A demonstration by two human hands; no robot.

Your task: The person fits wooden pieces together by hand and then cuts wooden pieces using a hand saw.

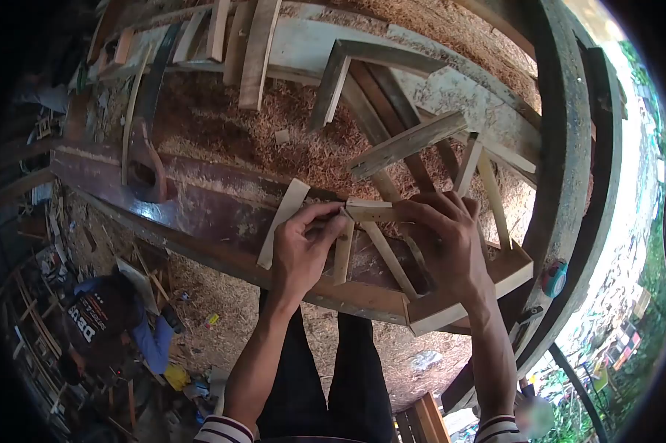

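Observation:
A small wooden frame point(469, 289) of pale slats lies tilted at the bench's front edge. My right hand point(447, 240) wraps its fingers round the top end of this frame, where a short crosspiece point(370, 213) shows small dark dots. Thumb and forefinger of my left hand point(303, 244) are pinched together at the crosspiece's left end; anything between them is too small to make out. One slat point(343, 255) of the frame hangs down just right of my left hand. A loose pale wood strip point(285, 221) lies on the bench behind that hand.
A handsaw point(148, 166) with a wooden handle lies at the left. Wood pieces point(259, 55) and an L-shaped wooden piece point(337, 81) rest among shavings. A tape measure point(554, 279) sits by the right post point(562, 148). Another person point(111, 317) is low at left.

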